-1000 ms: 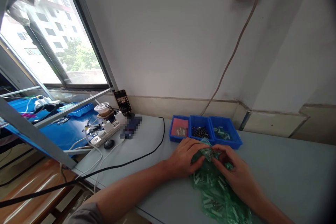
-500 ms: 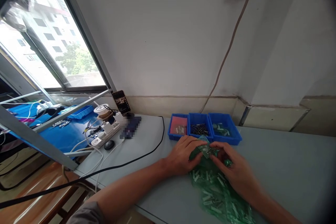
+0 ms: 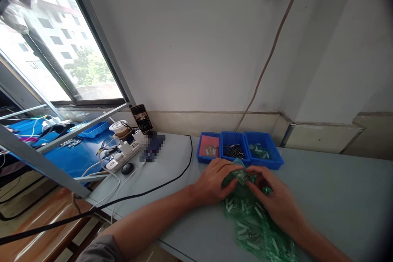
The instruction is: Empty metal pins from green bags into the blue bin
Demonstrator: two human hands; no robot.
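A green plastic bag (image 3: 251, 221) full of small, shiny cylindrical pieces lies on the grey table, reaching past the bottom edge of the view. My left hand (image 3: 216, 182) pinches the bag's upper end from the left. On the other side, my right hand (image 3: 274, 196) grips the same end between thumb and fingers. Several small pieces show through the plastic between the two hands. Just beyond my fingers stand three blue bins: a left bin (image 3: 199, 158) with a pink piece and small parts, a middle bin (image 3: 223, 136) with dark metal pins, and a right bin (image 3: 274, 153) with greenish-clear pieces.
A black cable (image 3: 159, 188) runs across the grey table (image 3: 331, 200). To the left are a power strip (image 3: 123, 157), a black mouse (image 3: 127, 168) and a phone (image 3: 141, 118) leaning at the wall. A metal frame (image 3: 46, 166) stands before a blue-covered table.
Both hands keep their hold on the bag with hardly any movement. The camera view has shifted very slightly.
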